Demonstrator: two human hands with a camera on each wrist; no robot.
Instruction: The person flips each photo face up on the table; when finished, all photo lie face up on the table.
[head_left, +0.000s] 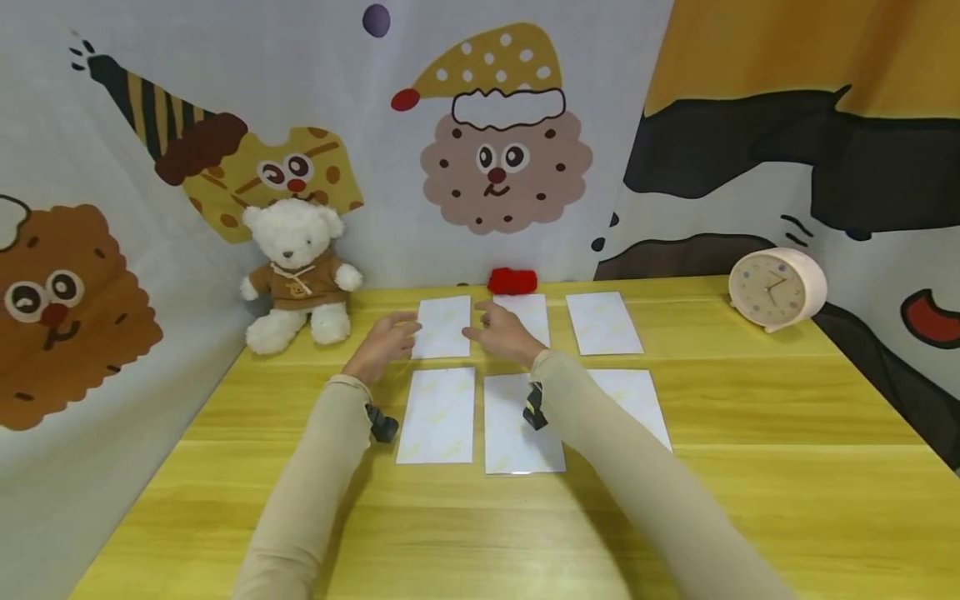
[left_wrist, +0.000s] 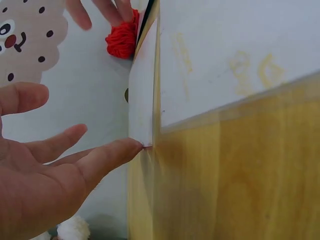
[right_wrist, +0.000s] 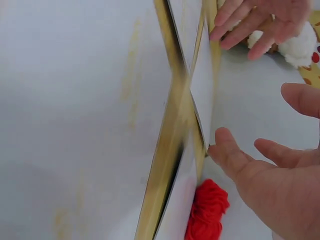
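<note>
A white rectangular card [head_left: 442, 327] lies flat at the back left of the table, between both hands. Beside its left edge is my left hand [head_left: 384, 343], and a fingertip meets the card's corner in the left wrist view. My right hand [head_left: 506, 335] is at its right edge, over part of the back middle card [head_left: 534, 312]; in the right wrist view one fingertip [right_wrist: 215, 151] touches a card corner. Neither hand grips anything; the fingers are extended and spread. More white cards with faint yellow marks lie around: back right [head_left: 603, 323], front left [head_left: 437, 417], front middle [head_left: 517, 442], front right [head_left: 637, 400], partly behind the right sleeve.
A bundle of red yarn [head_left: 512, 281] sits behind the back middle card. The white teddy bear [head_left: 294, 275] in a brown hoodie sits at the back left of the wooden table [head_left: 750, 508]. A pink clock [head_left: 776, 287] stands back right. Behind hangs a cartoon-printed cloth [head_left: 397, 167].
</note>
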